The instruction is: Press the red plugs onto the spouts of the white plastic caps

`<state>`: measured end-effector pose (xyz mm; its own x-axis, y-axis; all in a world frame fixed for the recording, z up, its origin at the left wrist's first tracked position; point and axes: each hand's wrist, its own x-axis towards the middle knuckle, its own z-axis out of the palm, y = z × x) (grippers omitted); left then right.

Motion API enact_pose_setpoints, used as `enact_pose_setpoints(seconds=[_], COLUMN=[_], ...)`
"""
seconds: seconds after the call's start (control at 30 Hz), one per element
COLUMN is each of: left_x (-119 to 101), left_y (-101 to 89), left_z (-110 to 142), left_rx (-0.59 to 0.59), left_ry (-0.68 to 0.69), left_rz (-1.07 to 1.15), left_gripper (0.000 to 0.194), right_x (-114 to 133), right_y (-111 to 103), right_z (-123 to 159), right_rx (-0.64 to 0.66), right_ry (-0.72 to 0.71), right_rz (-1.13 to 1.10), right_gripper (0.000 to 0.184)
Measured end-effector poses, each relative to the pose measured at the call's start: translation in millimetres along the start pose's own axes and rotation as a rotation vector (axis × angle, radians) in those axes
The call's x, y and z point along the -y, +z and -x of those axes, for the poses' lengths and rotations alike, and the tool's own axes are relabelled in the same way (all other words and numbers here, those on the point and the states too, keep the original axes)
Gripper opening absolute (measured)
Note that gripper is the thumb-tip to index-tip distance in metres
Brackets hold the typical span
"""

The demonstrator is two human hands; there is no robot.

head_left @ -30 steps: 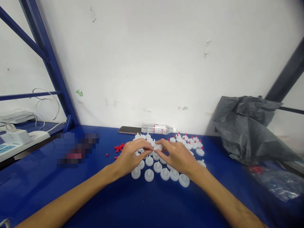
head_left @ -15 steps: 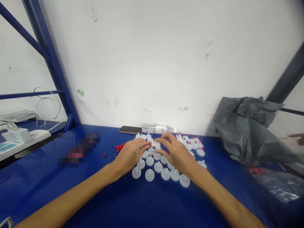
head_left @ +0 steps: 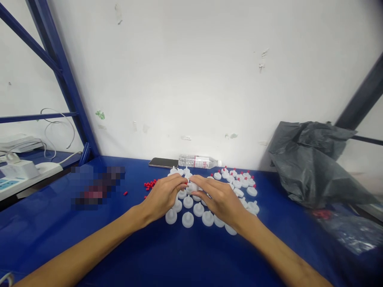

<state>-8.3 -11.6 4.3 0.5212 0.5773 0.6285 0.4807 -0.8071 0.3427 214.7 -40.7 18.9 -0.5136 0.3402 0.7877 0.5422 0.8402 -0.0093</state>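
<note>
My left hand (head_left: 163,195) and my right hand (head_left: 220,199) meet over a cluster of small white plastic caps (head_left: 188,219) on the blue table (head_left: 167,255). Their fingertips pinch together on one white cap (head_left: 191,186) held between them. A tiny red piece seems to sit at my left fingertips, too small to be sure. Loose red plugs (head_left: 149,185) lie left of my left hand. Behind my right hand stand white caps with red plugs fitted (head_left: 239,179).
A clear water bottle (head_left: 199,162) and a dark phone (head_left: 163,162) lie against the white wall. A crumpled grey plastic bag (head_left: 314,163) fills the right side. White power strips and cables (head_left: 20,171) sit at the far left behind a blue frame post (head_left: 64,87).
My right hand has come back down from the far caps and closed with my left hand on a white cap. A single red plug on the table has rolled a little left.
</note>
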Motion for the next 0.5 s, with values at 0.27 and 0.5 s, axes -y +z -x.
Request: enact_pose_setpoints(seconds=[0.27,0.5], left_x=[-2.6,-7.2], left_y=[-5.4,-6.9], left_z=[2.6,-3.7], left_rx=[0.077,0.134], left_ry=[-0.016,-0.038], left_rz=[-0.032,-0.128], left_gripper=[0.023,0.027], right_x=[-0.5,-4.8], right_y=[2.8,6.2], right_z=[4.7,4.0], right_rx=[0.008,0.110], right_ry=[-0.135,-0.112], right_rz=[0.151,0.285], right_gripper=[0.053,0.041])
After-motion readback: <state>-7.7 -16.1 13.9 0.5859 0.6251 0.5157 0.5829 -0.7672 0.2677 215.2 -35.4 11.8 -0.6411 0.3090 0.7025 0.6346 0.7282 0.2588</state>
